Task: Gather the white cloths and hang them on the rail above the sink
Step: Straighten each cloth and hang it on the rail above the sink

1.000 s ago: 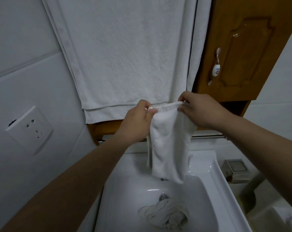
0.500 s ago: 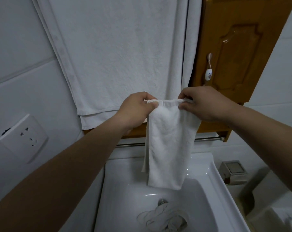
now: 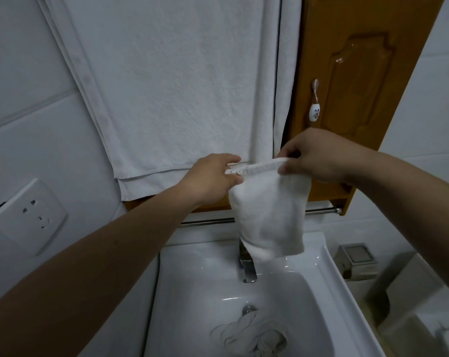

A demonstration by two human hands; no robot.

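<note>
A small white cloth (image 3: 269, 212) hangs folded between my hands, held by its top hem. My left hand (image 3: 213, 176) pinches the hem's left end and my right hand (image 3: 318, 155) pinches its right end. The cloth's lower part dangles in front of the thin metal rail (image 3: 208, 222), which runs under the wooden cabinet above the white sink (image 3: 328, 266). A second white cloth (image 3: 249, 336) lies crumpled in the basin near the drain.
A large white towel (image 3: 172, 86) hangs on the wall behind my hands. The wooden cabinet door (image 3: 354, 86) with a handle is at right. A chrome tap (image 3: 247, 266) rises under the cloth. A wall socket (image 3: 30, 215) sits at left, a small box (image 3: 357, 258) beside the sink.
My hands have drawn the hem out taut and carried the cloth up and back toward the wall. The tap, hidden before, now shows under the cloth.
</note>
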